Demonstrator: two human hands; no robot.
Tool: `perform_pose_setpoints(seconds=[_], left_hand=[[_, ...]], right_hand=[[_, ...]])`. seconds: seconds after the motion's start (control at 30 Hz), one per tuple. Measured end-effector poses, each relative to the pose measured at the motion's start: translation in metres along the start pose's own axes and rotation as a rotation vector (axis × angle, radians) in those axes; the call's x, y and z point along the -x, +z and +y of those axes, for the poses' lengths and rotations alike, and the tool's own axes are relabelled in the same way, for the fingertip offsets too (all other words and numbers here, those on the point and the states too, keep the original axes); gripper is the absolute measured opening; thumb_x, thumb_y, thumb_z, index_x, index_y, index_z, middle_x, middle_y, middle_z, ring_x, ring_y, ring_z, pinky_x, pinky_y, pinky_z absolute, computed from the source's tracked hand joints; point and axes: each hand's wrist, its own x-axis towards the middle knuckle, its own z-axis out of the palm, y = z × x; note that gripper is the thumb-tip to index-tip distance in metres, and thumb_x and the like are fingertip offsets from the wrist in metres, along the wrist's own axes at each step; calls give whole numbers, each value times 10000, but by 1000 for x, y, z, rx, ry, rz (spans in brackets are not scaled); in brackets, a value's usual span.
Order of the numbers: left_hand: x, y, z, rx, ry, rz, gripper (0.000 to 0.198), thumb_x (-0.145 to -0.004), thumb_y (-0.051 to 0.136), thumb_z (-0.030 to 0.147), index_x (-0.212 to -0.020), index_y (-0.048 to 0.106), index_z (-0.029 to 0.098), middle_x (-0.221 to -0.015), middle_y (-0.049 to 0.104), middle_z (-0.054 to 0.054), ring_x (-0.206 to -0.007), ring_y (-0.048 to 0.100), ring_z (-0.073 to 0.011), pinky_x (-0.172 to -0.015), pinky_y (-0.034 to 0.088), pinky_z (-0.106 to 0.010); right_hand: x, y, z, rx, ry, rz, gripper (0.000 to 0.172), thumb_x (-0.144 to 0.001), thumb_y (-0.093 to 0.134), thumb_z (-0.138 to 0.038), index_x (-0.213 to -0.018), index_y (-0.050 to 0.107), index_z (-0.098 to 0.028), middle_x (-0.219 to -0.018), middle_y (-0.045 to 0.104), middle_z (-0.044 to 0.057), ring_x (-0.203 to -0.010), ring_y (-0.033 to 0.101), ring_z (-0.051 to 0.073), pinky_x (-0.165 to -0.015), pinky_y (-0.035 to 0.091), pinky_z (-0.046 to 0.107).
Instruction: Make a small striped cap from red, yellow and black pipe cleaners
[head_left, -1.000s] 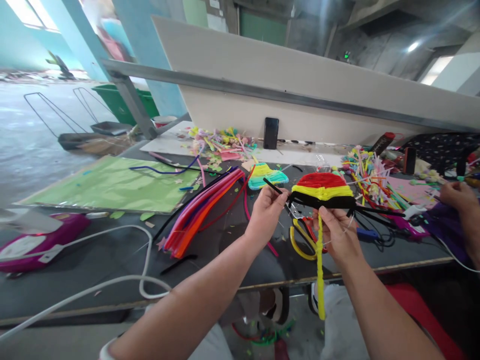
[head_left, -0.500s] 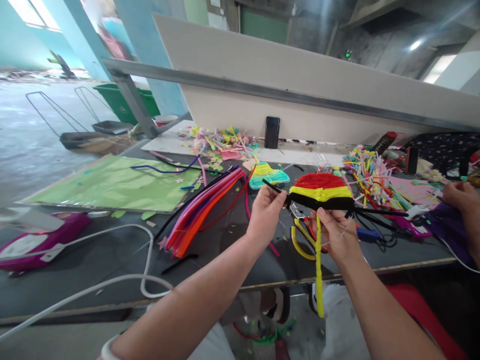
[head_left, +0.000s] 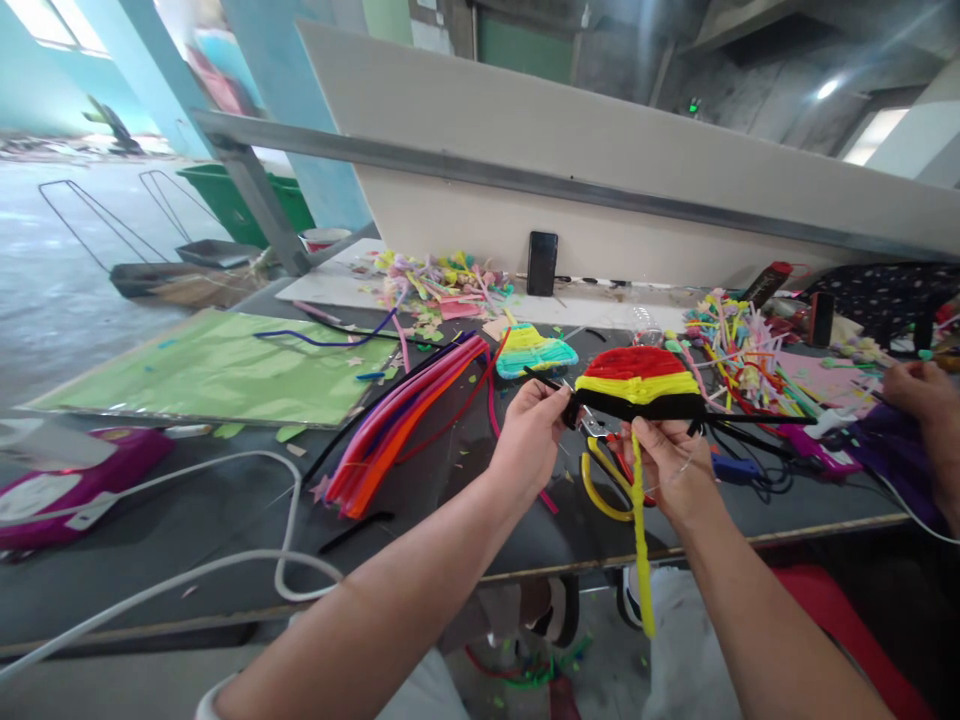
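Note:
A half-round pipe-cleaner piece [head_left: 637, 366], striped red, yellow and black, is held above the table between my hands. At its left corner, my left hand [head_left: 534, 412] pinches a black pipe cleaner [head_left: 541, 378]. My right hand [head_left: 671, 460] grips the lower edge of the striped piece, with a yellow pipe cleaner [head_left: 640, 540] hanging down from the thumb. More black strands [head_left: 765, 420] stick out to the right. Behind and below lie yellow-handled scissors [head_left: 604, 485] and pliers with a blue handle [head_left: 733, 468], partly hidden.
A bundle of pink, orange and purple pipe cleaners [head_left: 409, 425] lies left of my hands. Beyond are a yellow-and-turquoise piece [head_left: 536, 352], a phone [head_left: 542, 264] and a green sheet [head_left: 202, 365]. A glue gun [head_left: 82, 485] trails a white cord. Another person's hand [head_left: 922, 390] is at right.
My left fingers have shifted slightly at the left corner of the striped piece, and less of the black pipe cleaner shows above them. The view has drifted a little.

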Motion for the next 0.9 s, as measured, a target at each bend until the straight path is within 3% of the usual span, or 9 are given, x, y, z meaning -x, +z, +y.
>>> perform_pose_setpoints(seconds=[0.43, 0.6, 0.67, 0.73, 0.83, 0.9], left_hand=[[-1, -5, 3, 173, -279, -126, 222, -697, 715, 182, -676, 497, 146, -651, 546, 10, -580, 553, -105, -592, 452, -257], [-2, -4, 2, 77, -210, -87, 255, -694, 742, 274, -745, 524, 150, -679, 539, 22, -587, 546, -95, -613, 451, -253], [-2, -4, -1, -23, -93, -16, 258, -726, 713, 315, -786, 516, 159, -725, 547, 16, -638, 549, -98, -650, 450, -252], [-1, -6, -2, -223, 113, 79, 220, -771, 667, 306, -846, 510, 173, -787, 549, 5, -706, 542, -103, -694, 444, -251], [4, -10, 1, -648, 614, 155, 191, -786, 637, 203, -934, 515, 200, -909, 531, -16, -823, 519, -126, -768, 433, -272], [10, -11, 4, -878, 956, 88, 229, -779, 623, 129, -972, 533, 213, -979, 517, -39, -925, 507, -158, -835, 426, -306]], right_hand=[[1, 5, -12, -38, -56, -45, 123, -729, 742, -294, -731, 679, -189, -581, 624, -12, -474, 547, 101, -564, 546, 271], [0, 4, -14, -3, -77, -42, 138, -734, 738, -305, -740, 683, -179, -596, 637, -2, -481, 546, 103, -570, 548, 280], [-1, 3, -14, -8, -79, -25, 150, -731, 741, -309, -728, 674, -174, -593, 636, -1, -483, 548, 102, -573, 546, 280], [-2, 2, -13, -32, -82, 0, 151, -722, 750, -299, -722, 668, -172, -601, 637, -3, -482, 546, 95, -580, 547, 281], [-5, 1, -13, -79, -91, 64, 149, -699, 770, -278, -727, 664, -177, -610, 635, -12, -485, 548, 89, -581, 552, 282], [-6, 1, -13, -94, -91, 79, 159, -695, 773, -285, -711, 658, -177, -603, 628, -17, -478, 546, 85, -577, 553, 282]])
